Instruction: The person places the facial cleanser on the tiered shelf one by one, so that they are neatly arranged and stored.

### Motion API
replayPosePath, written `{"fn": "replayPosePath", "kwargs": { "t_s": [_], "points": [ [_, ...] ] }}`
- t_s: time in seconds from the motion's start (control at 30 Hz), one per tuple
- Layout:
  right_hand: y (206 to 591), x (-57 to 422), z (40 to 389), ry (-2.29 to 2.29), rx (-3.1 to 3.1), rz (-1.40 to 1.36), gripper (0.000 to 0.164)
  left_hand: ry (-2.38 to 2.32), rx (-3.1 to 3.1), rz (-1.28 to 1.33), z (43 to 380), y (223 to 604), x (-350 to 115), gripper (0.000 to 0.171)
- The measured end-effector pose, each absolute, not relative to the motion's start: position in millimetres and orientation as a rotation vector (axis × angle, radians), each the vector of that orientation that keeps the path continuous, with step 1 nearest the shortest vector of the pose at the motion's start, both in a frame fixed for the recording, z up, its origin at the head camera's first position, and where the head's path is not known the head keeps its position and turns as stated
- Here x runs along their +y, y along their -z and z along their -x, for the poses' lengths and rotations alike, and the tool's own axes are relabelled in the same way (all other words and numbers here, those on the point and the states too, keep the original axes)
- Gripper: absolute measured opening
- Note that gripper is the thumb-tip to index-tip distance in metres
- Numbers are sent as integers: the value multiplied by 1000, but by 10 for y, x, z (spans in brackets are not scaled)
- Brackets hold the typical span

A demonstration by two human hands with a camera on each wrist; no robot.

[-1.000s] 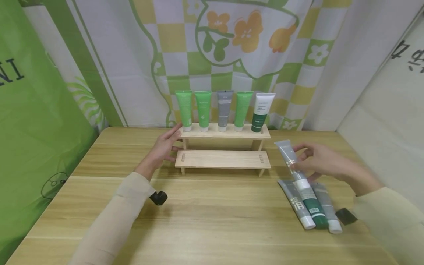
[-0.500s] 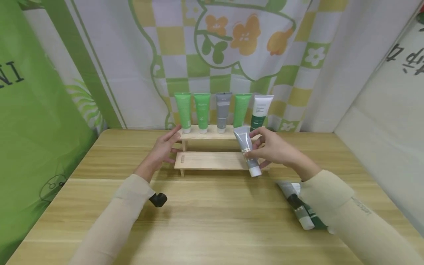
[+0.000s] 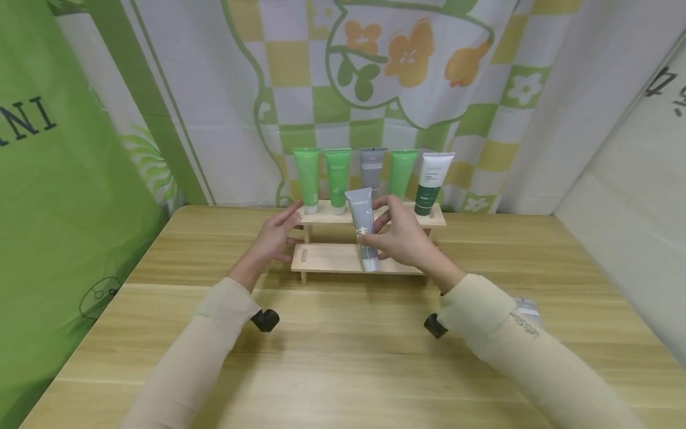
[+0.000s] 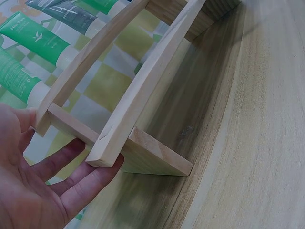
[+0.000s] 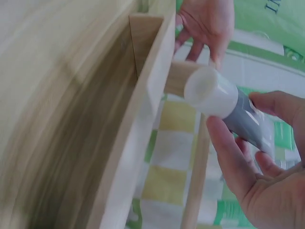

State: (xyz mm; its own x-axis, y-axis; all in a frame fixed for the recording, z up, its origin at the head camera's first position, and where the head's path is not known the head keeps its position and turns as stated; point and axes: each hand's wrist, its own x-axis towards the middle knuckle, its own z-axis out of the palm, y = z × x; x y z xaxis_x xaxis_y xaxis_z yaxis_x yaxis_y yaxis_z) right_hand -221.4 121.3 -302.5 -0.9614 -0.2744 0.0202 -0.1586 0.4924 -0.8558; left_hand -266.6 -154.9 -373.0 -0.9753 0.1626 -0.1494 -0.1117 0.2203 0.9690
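In the head view my right hand (image 3: pixel 399 235) pinches a grey squeeze tube (image 3: pixel 362 223) between thumb and fingers. Its white cap points down, over the lower tier of a two-tier wooden rack (image 3: pixel 332 257). The right wrist view brings the white cap (image 5: pixel 209 90) close, beside the shelf edge; contact with the board is unclear. At the rack's left end, my left hand (image 3: pixel 271 241) rests with extended fingers against the shelf ends, as the left wrist view also shows. On the upper tier stand several tubes, cap down: green ones (image 3: pixel 307 179), a grey one (image 3: pixel 372 164) and a white-and-green one (image 3: pixel 433 182).
A further silver-grey tube (image 3: pixel 527 310) lies on the wooden table (image 3: pixel 343 369), mostly hidden behind my right sleeve. A patterned curtain (image 3: pixel 300 65) hangs behind the rack, and green cloth (image 3: pixel 64 208) hangs on the left.
My right hand has carried the grey tube from the pile at the right, leftward to the front of the rack. My left hand stays at the rack's left end.
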Motion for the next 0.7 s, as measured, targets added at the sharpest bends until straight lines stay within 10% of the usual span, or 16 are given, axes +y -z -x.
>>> {"fn": "replayPosePath", "kwargs": {
  "t_s": [0.7],
  "points": [
    [3455,552,2232,1741,2779,647,64,-1869,2244,-23,2672,3732,-1539,53]
  ]
}}
